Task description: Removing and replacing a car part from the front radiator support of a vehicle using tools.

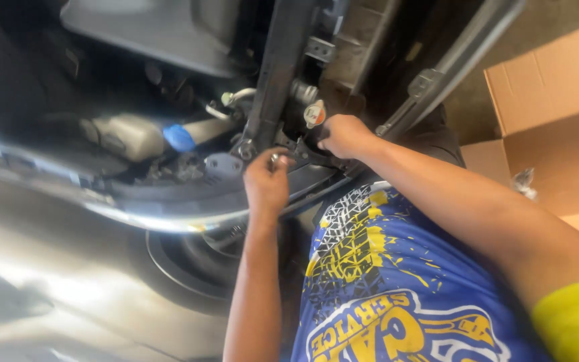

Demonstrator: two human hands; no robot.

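My left hand [267,182] has its fingers closed on one small shiny metal piece [275,159] at the front edge of the engine bay. My right hand [346,135] curls shut just beside the one round radiator cap [314,113]. One blue cap [179,138] sits well to the left, and one cardboard box [557,114] stands on the floor at right.

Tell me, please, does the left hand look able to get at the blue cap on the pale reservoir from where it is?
Probably yes. The left hand is at the black crossmember, and the blue cap lies uncovered just beyond it, with only low dark parts between them.
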